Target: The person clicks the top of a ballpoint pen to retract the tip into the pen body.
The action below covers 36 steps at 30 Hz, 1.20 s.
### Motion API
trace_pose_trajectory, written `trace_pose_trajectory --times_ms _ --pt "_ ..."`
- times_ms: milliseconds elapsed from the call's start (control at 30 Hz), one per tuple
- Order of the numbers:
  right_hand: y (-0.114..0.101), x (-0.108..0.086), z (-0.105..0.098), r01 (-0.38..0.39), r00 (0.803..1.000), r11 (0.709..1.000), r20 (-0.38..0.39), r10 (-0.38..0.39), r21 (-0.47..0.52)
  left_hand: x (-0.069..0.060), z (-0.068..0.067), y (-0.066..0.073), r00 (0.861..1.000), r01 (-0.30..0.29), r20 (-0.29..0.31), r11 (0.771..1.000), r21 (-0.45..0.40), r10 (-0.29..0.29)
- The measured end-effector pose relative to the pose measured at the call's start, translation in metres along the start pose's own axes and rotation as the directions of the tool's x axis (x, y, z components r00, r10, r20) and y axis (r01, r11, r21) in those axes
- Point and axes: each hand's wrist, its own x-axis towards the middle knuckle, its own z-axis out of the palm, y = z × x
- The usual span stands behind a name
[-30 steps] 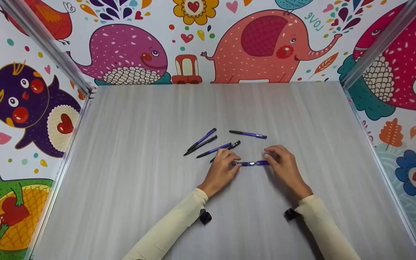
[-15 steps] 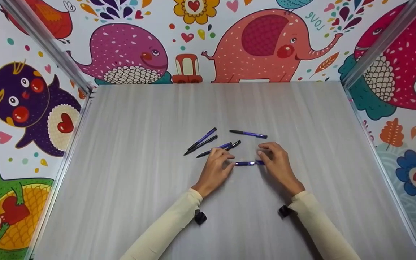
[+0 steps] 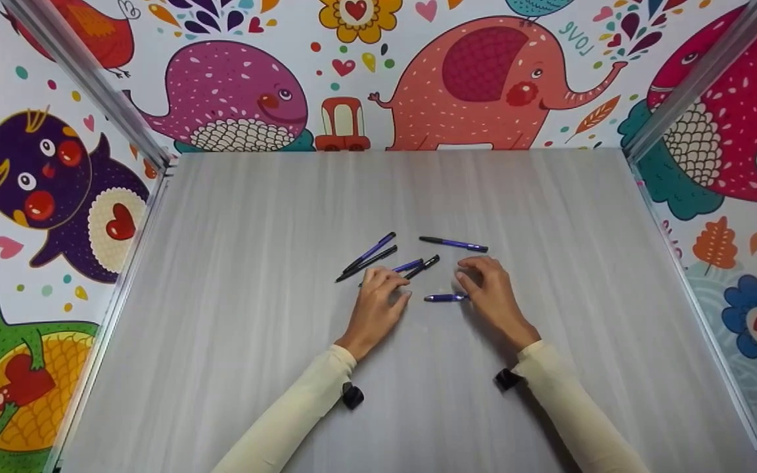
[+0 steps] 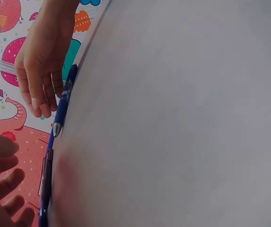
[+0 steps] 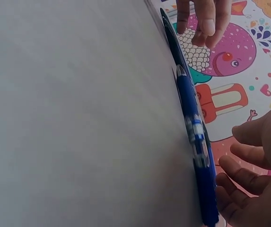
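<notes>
A blue pen (image 3: 443, 297) with a clear, shiny middle lies on the table between the two hands. In the right wrist view this pen (image 5: 188, 99) runs alongside the loosely bent fingers of the right hand (image 5: 263, 172); they do not grip it. From the head view, the right hand (image 3: 493, 302) covers the pen's right end. The left hand (image 3: 375, 309) hovers to the left, thumb apart from the fingers, holding nothing. Behind its fingertips, a blue-and-black pen (image 3: 408, 265) and a black pen (image 3: 426, 264) lie crossed, partly hidden.
Farther left, a blue pen (image 3: 370, 252) and a black pen (image 3: 372, 263) lie close together. Another blue-and-black pen (image 3: 454, 244) lies behind the right hand. The grey table (image 3: 253, 210) is bounded by metal rails and brightly printed walls (image 3: 470, 85).
The left hand has drawn away from the blue pen's tip, moving left. The right hand has shifted left along the pen, which has also slid slightly left.
</notes>
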Motion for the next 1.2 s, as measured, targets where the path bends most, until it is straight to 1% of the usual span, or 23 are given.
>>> trace_pose_trajectory --times_ms 167,367,500,700,900,1033,1200 --pt "-0.003 0.003 0.009 -0.024 1.0 1.0 0.012 0.024 0.01 0.0 0.0 -0.003 1.0 -0.014 -0.027 1.0 0.025 0.015" --pt "-0.008 0.01 0.019 -0.019 1.0 1.0 -0.002 0.019 -0.002 0.001 -0.001 -0.007 0.999 -0.026 -0.035 0.998 0.061 0.028" --pt "-0.009 0.014 0.026 -0.031 0.999 0.999 -0.013 0.031 -0.014 0.002 -0.001 -0.011 0.999 -0.035 -0.017 0.994 0.099 0.036" --pt "-0.01 0.019 0.034 -0.076 0.997 0.996 -0.026 0.075 -0.04 0.003 0.0 -0.017 0.999 -0.051 0.025 0.978 0.2 0.047" --pt "-0.012 0.025 0.042 -0.114 0.993 0.991 -0.029 0.112 -0.068 0.004 0.0 -0.021 0.998 -0.041 0.055 0.963 0.265 0.027" --pt "-0.012 0.028 0.047 -0.13 0.991 0.986 -0.035 0.127 -0.1 0.005 0.001 -0.022 0.997 -0.037 0.072 0.958 0.284 0.017" --pt "-0.013 0.03 0.051 -0.116 0.992 0.982 -0.062 0.108 -0.151 0.005 0.003 -0.025 0.997 -0.034 0.073 0.957 0.287 0.014"
